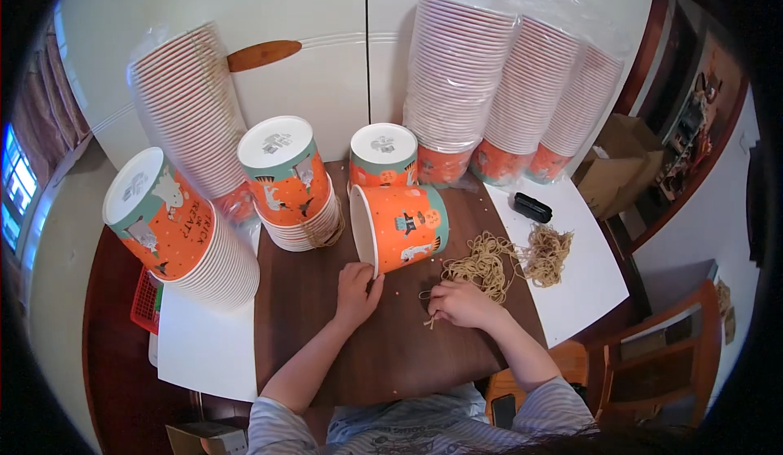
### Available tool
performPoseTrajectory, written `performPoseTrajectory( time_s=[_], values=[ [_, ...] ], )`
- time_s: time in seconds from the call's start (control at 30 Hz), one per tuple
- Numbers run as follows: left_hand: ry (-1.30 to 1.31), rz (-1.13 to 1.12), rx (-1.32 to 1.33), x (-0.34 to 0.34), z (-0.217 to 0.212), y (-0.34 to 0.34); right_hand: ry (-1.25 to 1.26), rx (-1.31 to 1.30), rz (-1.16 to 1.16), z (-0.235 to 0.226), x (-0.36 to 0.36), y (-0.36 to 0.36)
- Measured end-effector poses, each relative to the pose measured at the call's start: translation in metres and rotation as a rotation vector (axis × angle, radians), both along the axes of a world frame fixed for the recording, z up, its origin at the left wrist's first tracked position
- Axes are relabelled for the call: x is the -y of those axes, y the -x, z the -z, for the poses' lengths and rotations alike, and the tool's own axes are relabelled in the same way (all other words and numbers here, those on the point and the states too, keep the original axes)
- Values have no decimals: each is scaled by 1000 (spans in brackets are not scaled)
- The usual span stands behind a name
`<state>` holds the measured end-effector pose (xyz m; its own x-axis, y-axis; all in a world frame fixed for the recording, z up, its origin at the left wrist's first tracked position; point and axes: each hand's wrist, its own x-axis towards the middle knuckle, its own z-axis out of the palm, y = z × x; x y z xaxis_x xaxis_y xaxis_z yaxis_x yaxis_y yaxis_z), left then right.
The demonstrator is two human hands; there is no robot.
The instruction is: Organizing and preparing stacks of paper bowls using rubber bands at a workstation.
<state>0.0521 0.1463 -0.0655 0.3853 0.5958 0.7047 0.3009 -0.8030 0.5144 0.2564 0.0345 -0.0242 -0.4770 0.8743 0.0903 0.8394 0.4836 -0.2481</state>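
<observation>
An orange paper bucket [412, 228] with a green base band and cartoon figures lies on its side on the brown mat, its mouth facing left. My left hand [356, 298] pinches the lower part of its rim. Just right of that, my right hand [463, 303] is closed on a thin tan cord [431, 320], whose end sticks out below the fingers. Beyond my right hand lies a tangled heap of tan cord [481, 263]. A second cord bundle [547, 255] rests on the white tabletop. The inside of the bucket is mostly hidden.
A short upside-down stack [281, 174] has cord at its side; another bucket [383, 157] stands behind the lying one. Stacks rise at left [175, 210]. Plastic-wrapped stacks [461, 80] line the back. A black object [532, 207] sits near the cord. A chair [661, 357] is at right.
</observation>
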Motion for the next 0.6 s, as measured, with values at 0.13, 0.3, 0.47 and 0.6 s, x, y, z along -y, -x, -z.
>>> performPoseTrajectory(
  time_s=[0.13,0.3,0.47,0.6],
  values=[
    [8,-24,-50,2,-4,0,-25,59,-25,3,1,0],
    [-85,-47,-16,-2,-8,2,-47,2,-39,-4,0,3],
    [130,-58,20,11,-43,3,-34,-563,26,-43,-5,6],
    [275,-49,108,18,-75,-8,-87,-865,117,-75,-18,14]
  ],
)
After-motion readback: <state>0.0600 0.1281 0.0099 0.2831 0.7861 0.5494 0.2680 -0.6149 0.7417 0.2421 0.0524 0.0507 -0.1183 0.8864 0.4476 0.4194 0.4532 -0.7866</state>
